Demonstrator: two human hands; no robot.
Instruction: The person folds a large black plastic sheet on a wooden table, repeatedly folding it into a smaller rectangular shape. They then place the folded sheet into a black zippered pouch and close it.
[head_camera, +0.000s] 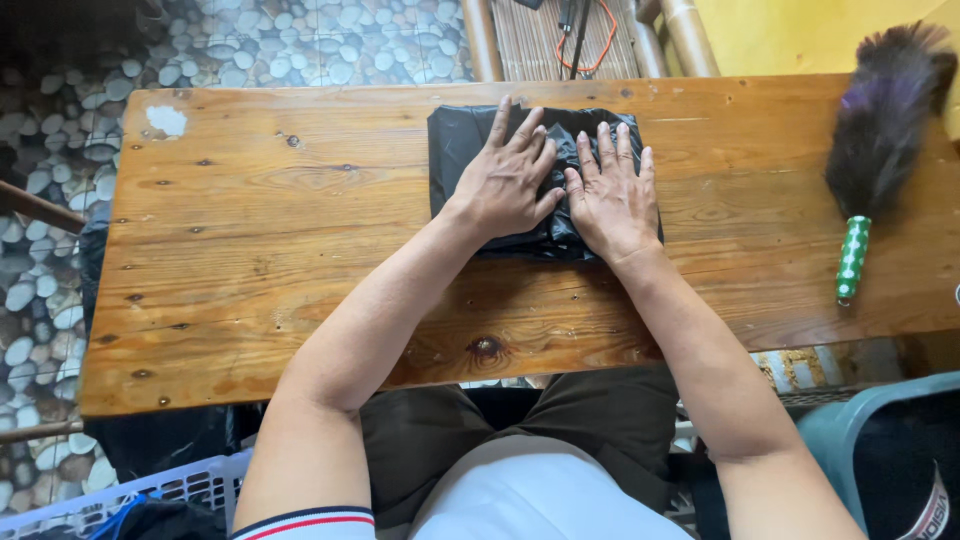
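A folded black plastic bag (460, 140) lies flat on the wooden table (260, 250), near its far edge. My left hand (505, 180) presses palm down on the middle of the bag, fingers spread and pointing away from me. My right hand (612, 195) lies flat beside it on the bag's right half, the two thumbs almost touching. Neither hand grips anything. Part of the bag is hidden under both palms.
A dark feather duster (880, 120) with a green dotted handle lies at the table's right end. A white plastic basket (190, 490) sits at lower left, a grey-green bin (860, 420) at lower right. Pebble flooring surrounds the table.
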